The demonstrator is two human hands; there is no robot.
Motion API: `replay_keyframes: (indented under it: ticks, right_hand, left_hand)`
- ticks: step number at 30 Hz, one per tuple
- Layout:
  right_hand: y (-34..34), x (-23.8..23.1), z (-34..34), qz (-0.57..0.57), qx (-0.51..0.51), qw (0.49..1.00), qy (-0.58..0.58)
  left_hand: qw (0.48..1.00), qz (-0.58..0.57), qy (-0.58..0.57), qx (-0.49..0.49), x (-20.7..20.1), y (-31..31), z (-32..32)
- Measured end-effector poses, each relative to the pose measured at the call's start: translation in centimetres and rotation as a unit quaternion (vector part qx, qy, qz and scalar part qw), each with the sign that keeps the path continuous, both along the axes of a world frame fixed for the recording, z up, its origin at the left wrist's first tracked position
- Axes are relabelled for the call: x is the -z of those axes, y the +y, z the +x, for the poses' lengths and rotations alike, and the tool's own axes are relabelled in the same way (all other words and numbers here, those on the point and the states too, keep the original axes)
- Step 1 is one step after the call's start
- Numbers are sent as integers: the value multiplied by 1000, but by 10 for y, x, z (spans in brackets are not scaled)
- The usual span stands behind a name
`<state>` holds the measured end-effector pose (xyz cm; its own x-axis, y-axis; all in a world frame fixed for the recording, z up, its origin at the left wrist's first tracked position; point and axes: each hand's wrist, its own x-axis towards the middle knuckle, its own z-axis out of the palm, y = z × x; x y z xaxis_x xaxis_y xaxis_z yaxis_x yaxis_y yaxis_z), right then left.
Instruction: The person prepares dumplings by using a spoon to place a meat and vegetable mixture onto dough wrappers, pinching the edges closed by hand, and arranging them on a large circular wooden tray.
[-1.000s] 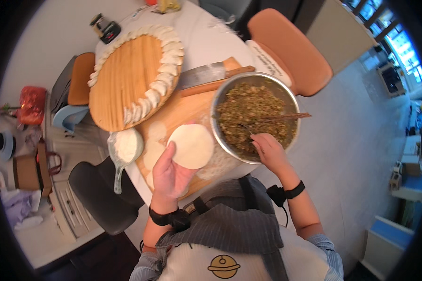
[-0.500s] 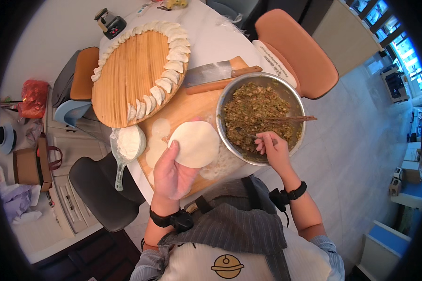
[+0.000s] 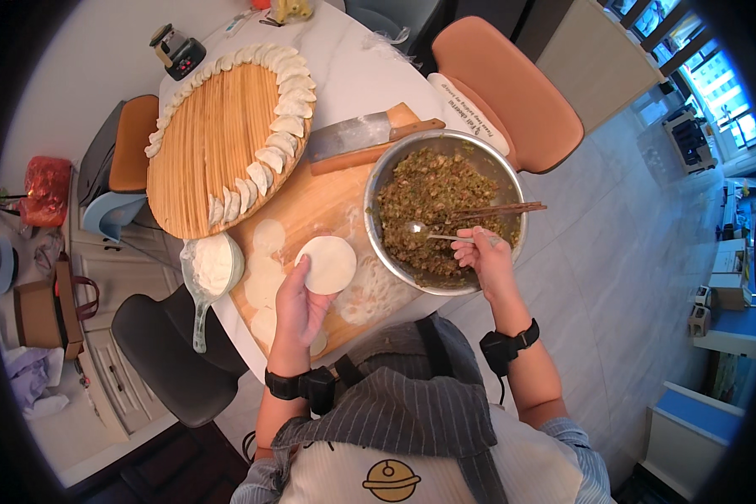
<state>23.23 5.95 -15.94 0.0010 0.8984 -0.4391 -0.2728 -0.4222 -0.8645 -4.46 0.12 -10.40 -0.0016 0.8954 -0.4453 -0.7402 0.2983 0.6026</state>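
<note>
My left hand (image 3: 301, 311) pinches a round, pale dumpling wrapper (image 3: 331, 265) by its left edge, thumb on top, above the floury cutting board (image 3: 336, 212). Between the fingers of my right hand (image 3: 485, 256) is the handle of a metal spoon (image 3: 417, 227). The spoon's bowl shows bright and looks bare, over or on the green-brown minced filling (image 3: 445, 181). That filling lies in a large steel bowl (image 3: 523, 239), where brown chopsticks (image 3: 517, 207) rest, their ends past the right rim. More wrappers (image 3: 265, 281) lie flat on the board, left of my left hand.
A round wooden tray (image 3: 214, 155) at the far left carries dumplings (image 3: 287, 126) along its edge. A cleaver (image 3: 353, 136) and a rolling pin (image 3: 349, 160) lie behind the board. A handled container of flour (image 3: 212, 262) stands left. Chairs (image 3: 512, 92) surround the table.
The wrapper and my left hand have moved lower, away from the camera. The spoon's bowl, dark in the filling before, now shows bright. The whole view has shifted slightly.
</note>
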Motion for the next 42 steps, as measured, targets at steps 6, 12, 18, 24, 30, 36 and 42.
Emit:
replay_keyframes:
  ticks: [6, 12, 18, 24, 30, 36, 42]
  right_hand:
    - [-4, 10, -15, 283, -87, 935, -196]
    - [-3, -7, -6, 521, -205, 675, -480]
    - [-12, -20, -19, 426, -149, 805, -386]
    - [-16, -7, -27, 311, -152, 880, -324]
    - [-16, 2, -27, 236, -131, 933, -238]
    - [-3, 12, -19, 60, -88, 993, -58]
    - [-3, 5, 0, -51, -37, 992, 107]
  left_hand:
    - [999, -38, 23, 12, 9, 1, 5]
    - [999, -38, 25, -4, 6, -2, 3]
    - [999, -46, 24, -4, 13, -2, 3]
    - [999, -48, 17, 6, 17, -3, 2]
    - [998, -59, 20, -6, 17, -4, 1]
    - [998, -62, 20, 10, 25, 0, 3]
    - [996, -71, -5, 58, 30, 9, 6]
